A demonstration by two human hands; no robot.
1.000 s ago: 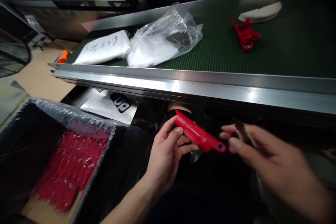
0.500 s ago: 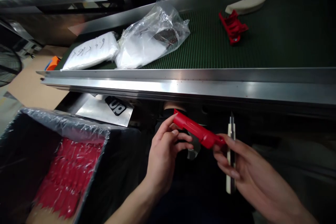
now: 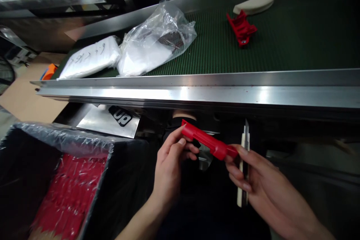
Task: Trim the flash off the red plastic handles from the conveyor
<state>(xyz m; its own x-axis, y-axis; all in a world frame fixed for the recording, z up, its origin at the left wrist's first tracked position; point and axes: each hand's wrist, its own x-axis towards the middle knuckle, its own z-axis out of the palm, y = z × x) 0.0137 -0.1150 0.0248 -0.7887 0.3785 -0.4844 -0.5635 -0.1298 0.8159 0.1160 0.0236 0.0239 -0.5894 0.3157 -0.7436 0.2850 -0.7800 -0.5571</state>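
A long red plastic part is held below the conveyor's steel rail. My left hand pinches its upper left end, fingers closed on it. My right hand grips the lower right end with thumb and fingertips, and its other fingers clamp a small knife with a pale handle, blade pointing up.
A black box lined with plastic film at lower left holds several red parts. On the green conveyor belt lie two white plastic bags, another red part and a cream-coloured piece. The steel rail runs across the middle.
My right hand, blurred and apart a second ago, has come in and taken hold of the red part's lower end, knife still in it. The left hand has kept its grip.
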